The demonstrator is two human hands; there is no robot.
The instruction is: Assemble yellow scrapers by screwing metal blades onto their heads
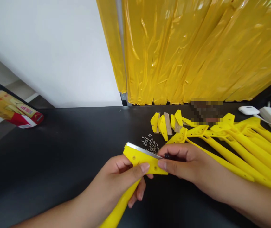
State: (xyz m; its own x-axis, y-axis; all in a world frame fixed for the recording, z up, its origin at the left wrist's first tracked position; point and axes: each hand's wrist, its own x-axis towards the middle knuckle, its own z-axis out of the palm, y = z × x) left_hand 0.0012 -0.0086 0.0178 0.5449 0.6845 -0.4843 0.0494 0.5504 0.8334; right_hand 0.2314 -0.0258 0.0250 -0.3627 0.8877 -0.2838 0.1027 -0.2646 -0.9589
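Note:
In my left hand is a yellow scraper, its handle running down toward the bottom edge. The left thumb presses on the flat head, the other fingers curl behind. A thin metal blade lies along the head's upper edge. My right hand pinches the right end of the head and blade between thumb and fingers. A small dark thing shows by those fingers; its kind is unclear. Just beyond the head, small screws and nuts lie loose on the black table.
Several yellow scraper handles are piled at the right. Behind the screws lie yellow head plates with brown strips. A white earbud case sits at the back right, a red and gold package at the left. Yellow plastic sheeting hangs behind.

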